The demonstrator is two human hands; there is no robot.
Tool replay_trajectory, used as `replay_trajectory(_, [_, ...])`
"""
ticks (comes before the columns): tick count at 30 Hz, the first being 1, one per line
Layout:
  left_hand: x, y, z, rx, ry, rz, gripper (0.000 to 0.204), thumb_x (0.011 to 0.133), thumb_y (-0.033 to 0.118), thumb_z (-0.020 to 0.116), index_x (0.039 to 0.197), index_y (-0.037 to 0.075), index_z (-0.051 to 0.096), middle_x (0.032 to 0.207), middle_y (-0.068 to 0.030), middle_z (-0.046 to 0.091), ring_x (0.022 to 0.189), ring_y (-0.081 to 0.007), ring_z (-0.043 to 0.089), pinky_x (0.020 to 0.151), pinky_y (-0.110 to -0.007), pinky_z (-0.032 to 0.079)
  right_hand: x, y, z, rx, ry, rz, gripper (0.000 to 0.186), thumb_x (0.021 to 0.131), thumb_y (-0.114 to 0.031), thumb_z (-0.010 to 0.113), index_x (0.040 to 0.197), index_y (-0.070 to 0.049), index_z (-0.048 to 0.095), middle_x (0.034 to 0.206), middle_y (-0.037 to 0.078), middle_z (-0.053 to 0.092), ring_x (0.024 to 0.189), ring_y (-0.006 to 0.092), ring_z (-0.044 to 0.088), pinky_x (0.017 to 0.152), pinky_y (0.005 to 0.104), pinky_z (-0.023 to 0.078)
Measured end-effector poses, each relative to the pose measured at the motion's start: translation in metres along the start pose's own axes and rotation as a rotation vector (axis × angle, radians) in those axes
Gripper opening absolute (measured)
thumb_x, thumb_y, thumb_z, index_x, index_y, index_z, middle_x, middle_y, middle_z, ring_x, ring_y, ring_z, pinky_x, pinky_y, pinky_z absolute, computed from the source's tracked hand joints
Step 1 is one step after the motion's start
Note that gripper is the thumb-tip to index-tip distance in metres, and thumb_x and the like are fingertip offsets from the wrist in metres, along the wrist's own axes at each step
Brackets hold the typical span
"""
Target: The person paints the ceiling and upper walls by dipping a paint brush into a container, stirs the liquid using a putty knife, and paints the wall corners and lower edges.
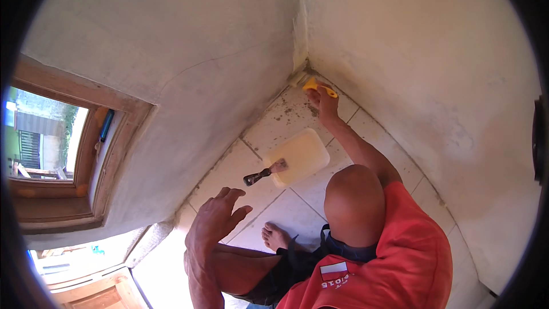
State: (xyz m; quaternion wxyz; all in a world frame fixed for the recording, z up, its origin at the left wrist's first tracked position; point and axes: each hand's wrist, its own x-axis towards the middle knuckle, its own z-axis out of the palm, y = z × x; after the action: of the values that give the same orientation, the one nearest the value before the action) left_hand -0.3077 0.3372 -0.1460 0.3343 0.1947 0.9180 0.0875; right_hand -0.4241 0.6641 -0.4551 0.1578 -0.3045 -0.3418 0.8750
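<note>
My right hand (324, 105) is closed round the yellow handle of a paintbrush (310, 83). Its bristles touch the foot of the left wall, right beside the corner. Over my bent left leg, my left hand (222, 212) is held with its fingers apart and nothing in it. Between the hands, a white rectangular plastic tub (309, 151) stands on the tiles, with pale liquid or paint inside. A putty knife (264, 175) with a dark handle rests across the tub's near left rim, its blade over the inside.
Two plastered walls, the left one (223, 40) and the right one (423, 68), meet at the corner ahead. Dark crumbs (283, 115) dot the light floor tiles (220, 167). A wooden-framed window (123, 114) opens on the left, with a wooden panel (103, 294) below. My bare foot (275, 236) is near the tub.
</note>
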Motion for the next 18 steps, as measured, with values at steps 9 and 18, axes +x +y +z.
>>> replay_trajectory(9, [0.004,0.006,-0.003,0.031,-0.019,-0.023,0.045,0.092,0.039,0.065,0.123,0.007,0.060,0.113,-0.0130,0.066,0.101,-0.0302,0.066,0.085,-0.041,0.052,-0.008,0.007,0.017,-0.067,-0.145,-0.006,0.024,0.098,-0.011,0.056,0.121,-0.005,0.059,0.108,0.011,0.064,0.098,0.0196,0.067,0.085,0.0326,0.059])
replay_trajectory(18, [0.004,0.001,-0.002,0.002,0.008,0.018,0.044,0.092,0.038,0.065,0.123,0.007,0.061,0.115,-0.0133,0.065,0.102,-0.0290,0.066,0.086,-0.041,0.052,0.005,-0.050,0.045,0.371,-0.195,-0.123,0.030,0.099,-0.014,0.052,0.125,0.001,0.051,0.108,0.016,0.062,0.099,0.0251,0.066,0.088,0.0374,0.059])
